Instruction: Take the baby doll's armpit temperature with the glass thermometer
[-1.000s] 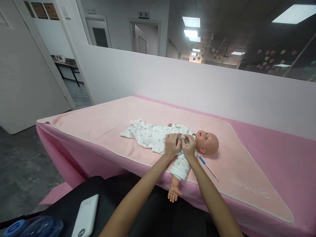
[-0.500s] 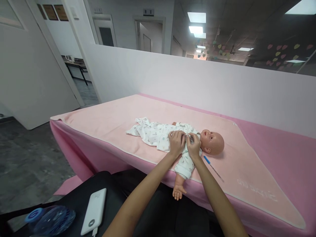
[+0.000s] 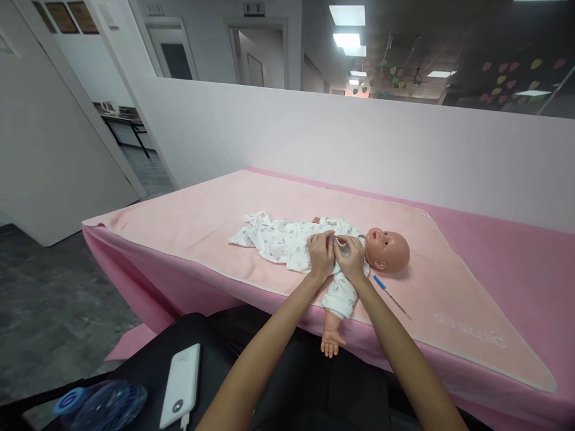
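A baby doll (image 3: 387,250) lies on its back, head to the right, dressed in a white patterned baby outfit (image 3: 281,239). Over its chest, my left hand (image 3: 320,254) pinches the front of the outfit with curled fingers. Close beside it, my right hand (image 3: 351,257) is also closed on the outfit's front, near the collar. A bit of lifted white fabric shows between the fingertips; any fastener there is too small to make out. One doll arm (image 3: 332,332) hangs over the table's near edge.
A blue-capped pen-like stick (image 3: 392,296) lies right of my right forearm. A peach mat (image 3: 188,227) covers the pink-draped table. A white power bank (image 3: 180,386) with a cable and a plastic bottle (image 3: 105,404) rest on a black surface at lower left. A white wall (image 3: 404,149) stands behind.
Both hands stay at the doll's chest, with fingers slightly shifted and the pinched fabric lifted a little. The whole view has shifted slightly, and the doll's hanging arm sits slightly further right.
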Demonstrator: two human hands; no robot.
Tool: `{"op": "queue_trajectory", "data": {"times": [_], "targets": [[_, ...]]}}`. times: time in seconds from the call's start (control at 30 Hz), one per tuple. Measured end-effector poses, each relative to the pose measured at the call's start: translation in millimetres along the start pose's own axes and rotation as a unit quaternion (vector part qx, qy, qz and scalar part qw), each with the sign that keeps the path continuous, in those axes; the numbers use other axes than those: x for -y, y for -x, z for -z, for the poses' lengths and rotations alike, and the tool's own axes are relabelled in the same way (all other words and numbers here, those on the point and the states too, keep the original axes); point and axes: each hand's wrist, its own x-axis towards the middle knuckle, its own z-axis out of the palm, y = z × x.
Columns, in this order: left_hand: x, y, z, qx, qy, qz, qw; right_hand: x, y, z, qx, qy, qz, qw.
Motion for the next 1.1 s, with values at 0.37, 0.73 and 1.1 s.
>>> {"op": "queue_trajectory", "data": {"times": [0.37,0.73,1.1], "targets": [[-1.7,0.2,1.7,0.013,0.014,0.003,1.000,-2.0,0.1,0.2,0.010,0.016,0.005,1.000],[-1.0,2.0,-1.1,-0.012,0.039,-0.005,0.999,-6.0,1.1,-2.0,0.018,0.020,0.005,1.000],[3.4,2.8,-2.2,0.010,0.102,0.100,0.990,-6.7,2.7,-2.4,0.003,0.026,0.021,0.999]]}}
